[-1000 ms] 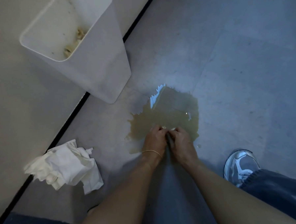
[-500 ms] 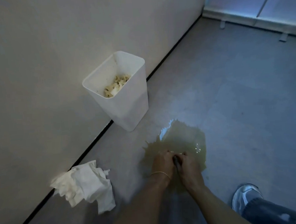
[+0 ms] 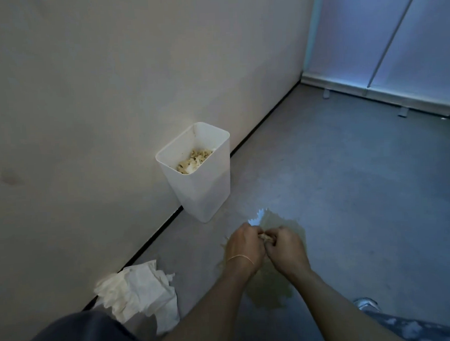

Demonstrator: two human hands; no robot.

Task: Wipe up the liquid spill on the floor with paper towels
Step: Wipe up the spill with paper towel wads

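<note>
Hands are up off the floor [image 3: 350, 190] now, left hand [image 3: 244, 243] and right hand [image 3: 285, 245] both curled round a soggy wad [image 3: 265, 236] just in front of the bin [image 3: 201, 189]. The spill [image 3: 272, 290] still spreads below them, so I'd guess this wad gets binned next.

You will find no legible text, label, brand, number or sign in this view. The white bin [image 3: 206, 192], the wall [image 3: 84, 99] and the loose paper towels [image 3: 139, 292] on the floor carry no readable marking.
</note>
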